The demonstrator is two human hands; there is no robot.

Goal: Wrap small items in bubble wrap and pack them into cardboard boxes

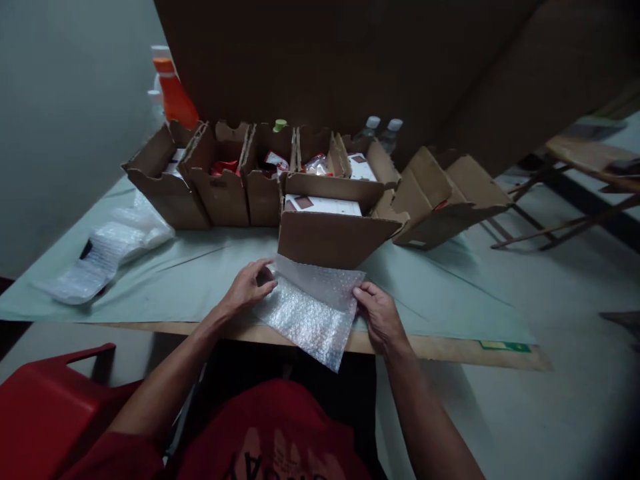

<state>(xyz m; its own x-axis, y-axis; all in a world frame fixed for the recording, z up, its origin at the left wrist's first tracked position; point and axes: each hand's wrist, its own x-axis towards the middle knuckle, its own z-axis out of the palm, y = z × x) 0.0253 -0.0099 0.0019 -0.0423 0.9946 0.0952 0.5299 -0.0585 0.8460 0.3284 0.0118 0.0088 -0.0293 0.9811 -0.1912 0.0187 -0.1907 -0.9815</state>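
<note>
A sheet of bubble wrap [313, 310] lies at the near edge of the table, its lower corner hanging over the edge. My left hand [247, 287] grips its left side and my right hand [377, 313] pinches its right edge. Just behind the wrap stands an open cardboard box [333, 233] with a white package [325, 203] inside.
A row of open cardboard boxes [220, 177] with red and white items stands behind, and one box [445, 197] is tipped on the right. An orange bottle [175, 93] stands at back left. More bubble wrap [107, 250] lies on the left. A red chair [45, 407] is near left.
</note>
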